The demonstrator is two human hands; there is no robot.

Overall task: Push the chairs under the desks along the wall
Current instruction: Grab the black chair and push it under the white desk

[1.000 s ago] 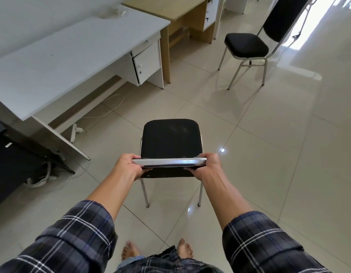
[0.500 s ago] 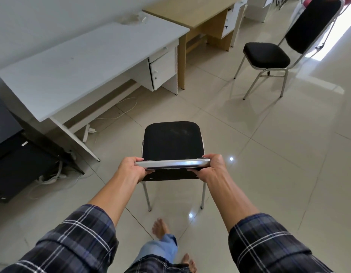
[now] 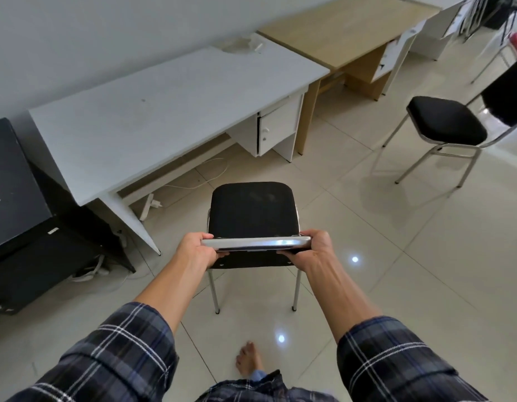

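Note:
A black-seated chair (image 3: 252, 211) with chrome legs stands on the tiled floor in front of me, its seat facing away. My left hand (image 3: 194, 250) grips the left end of its chrome backrest rail and my right hand (image 3: 312, 249) grips the right end. The white desk (image 3: 164, 111) along the wall is ahead to the left, with its knee space beside a drawer unit (image 3: 277, 127). A wooden desk (image 3: 347, 33) stands further right along the wall. A second black chair (image 3: 445, 123) stands out on the floor at the right.
A black cabinet (image 3: 22, 216) sits at the far left beside the white desk. A power strip (image 3: 147, 206) and white cables lie on the floor under the desk. My bare foot (image 3: 248, 361) is behind the chair. More furniture stands at the top right.
I have turned left towards the wall with the chair, so the white desk now sits more ahead of it. My feet have stepped. Both hands keep their grip on the backrest.

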